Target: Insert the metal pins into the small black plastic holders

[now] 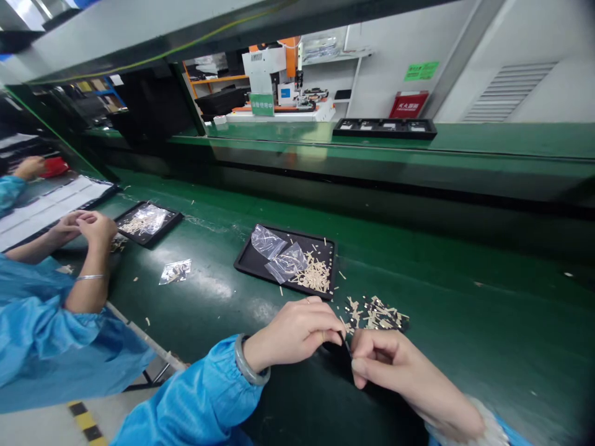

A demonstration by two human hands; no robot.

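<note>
My left hand (297, 331), with a grey bangle at the wrist, pinches a thin black piece (344, 348) near the bench's front. Close on its right, my right hand (388, 362) has thumb and forefinger pressed together at the edge of that piece; anything smaller between them is too tiny to make out. Just beyond both hands lies a loose pile of small beige strips and black bits (379, 314). Behind the left hand, a black tray (248, 257) holds clear plastic bags (287, 263) and a heap of beige strips (313, 274).
At the left, a person in blue sleeves (41, 316) works beside another black tray (160, 235). A small clear bag (175, 271) lies between the trays. A raised green shelf (488, 139) with a long black tray (385, 133) runs behind the bench.
</note>
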